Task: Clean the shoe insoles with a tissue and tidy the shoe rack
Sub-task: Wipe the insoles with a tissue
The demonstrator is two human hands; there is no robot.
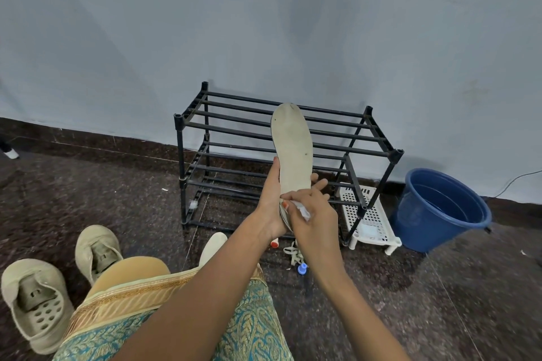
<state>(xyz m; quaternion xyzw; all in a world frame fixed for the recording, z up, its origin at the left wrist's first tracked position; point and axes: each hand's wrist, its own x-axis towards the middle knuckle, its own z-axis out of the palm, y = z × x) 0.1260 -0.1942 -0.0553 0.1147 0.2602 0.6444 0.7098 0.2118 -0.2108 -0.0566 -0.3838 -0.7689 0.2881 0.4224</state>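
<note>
**Beige insole under the tissue, rack not yet touched**

Beige insole (293, 143) is up in the air, toe pointing at the wall, right in front of the black shoe rack (179, 149). The left hand (271, 199) grips it near the heel, thumb on one edge and fingers wrapped behind. The right hand (313, 220) pinches a crumpled white tissue (303, 211) against the heel end. Dark specks show further up, so I'd call this insole barely begun.

Two beige shoes (35, 299) (98, 249) sit on the floor beside the knee, off the rack, whose bars carry nothing. Tidying looks wholly undone. A blue bucket (440, 214) stands by the wall.

Writing? None readable on insole, shoes or bucket.
</note>
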